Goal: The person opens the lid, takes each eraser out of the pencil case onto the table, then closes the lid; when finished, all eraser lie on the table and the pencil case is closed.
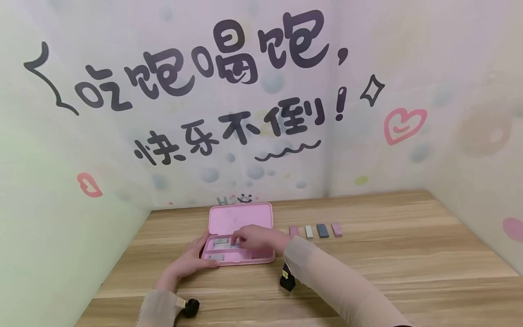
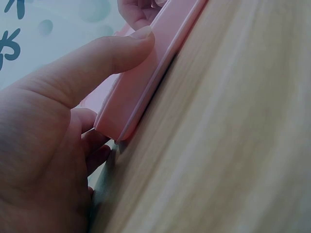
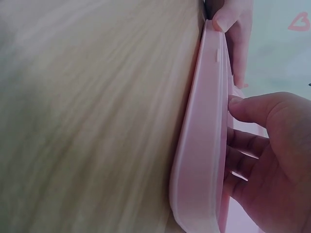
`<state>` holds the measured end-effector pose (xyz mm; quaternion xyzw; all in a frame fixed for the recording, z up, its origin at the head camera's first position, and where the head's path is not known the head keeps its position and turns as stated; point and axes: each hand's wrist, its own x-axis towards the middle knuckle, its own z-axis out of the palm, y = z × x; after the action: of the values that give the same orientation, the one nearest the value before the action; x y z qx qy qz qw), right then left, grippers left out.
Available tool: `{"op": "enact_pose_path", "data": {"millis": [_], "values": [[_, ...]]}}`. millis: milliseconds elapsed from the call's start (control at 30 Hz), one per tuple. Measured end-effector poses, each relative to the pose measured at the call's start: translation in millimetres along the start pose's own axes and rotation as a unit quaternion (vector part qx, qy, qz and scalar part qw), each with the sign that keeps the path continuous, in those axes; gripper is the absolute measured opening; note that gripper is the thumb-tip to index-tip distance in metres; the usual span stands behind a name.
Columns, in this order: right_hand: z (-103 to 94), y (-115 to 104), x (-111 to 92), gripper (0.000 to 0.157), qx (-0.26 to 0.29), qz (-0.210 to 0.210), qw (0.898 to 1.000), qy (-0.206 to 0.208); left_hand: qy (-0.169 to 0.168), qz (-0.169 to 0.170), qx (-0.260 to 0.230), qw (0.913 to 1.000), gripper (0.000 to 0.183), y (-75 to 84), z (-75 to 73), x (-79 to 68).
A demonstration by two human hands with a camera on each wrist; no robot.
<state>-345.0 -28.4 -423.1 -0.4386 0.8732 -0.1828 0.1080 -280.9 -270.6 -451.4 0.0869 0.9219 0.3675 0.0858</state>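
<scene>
One table [image 1: 367, 272] carries one open pink case [image 1: 241, 222] near its back-left corner, with bare wood wide on the right. Four small blocks [image 1: 315, 231] line up just right of it. Left hand [image 1: 192, 261] grips the case's near-left corner; right hand [image 1: 255, 238] reaches inside, seemingly pinching a small piece [image 1: 236, 245].

Pink case [image 1: 241, 218]: smooth moulded plastic, matt to satin sheen, rounded rims. Table [image 1: 388, 259]: wood-grain surface, pale, smooth, low gloss (laminate or solid wood cannot be told). Sleeves [image 1: 327, 277]: thin beige cloth, slightly sheer. Four small blocks [image 1: 315, 230] beside the case: smooth-looking, material unclear. Wall [image 1: 408, 68]: matt printed covering.
</scene>
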Motion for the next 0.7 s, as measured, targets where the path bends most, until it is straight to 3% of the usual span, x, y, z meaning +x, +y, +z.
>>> {"op": "enact_pose_path", "data": {"millis": [367, 700], "values": [[0.9, -1.1, 3.8, 0.027, -0.014, 0.006, 1.0, -0.003, 0.0, -0.001, 0.011, 0.9999, 0.112, -1.4, -1.2, 0.5], [-6.0, 2.6, 0.0, 0.049, 0.006, 0.017, 1.0, -0.02, 0.001, 0.004, 0.014, 0.9999, 0.111, -0.5, -0.6, 0.3]]}}
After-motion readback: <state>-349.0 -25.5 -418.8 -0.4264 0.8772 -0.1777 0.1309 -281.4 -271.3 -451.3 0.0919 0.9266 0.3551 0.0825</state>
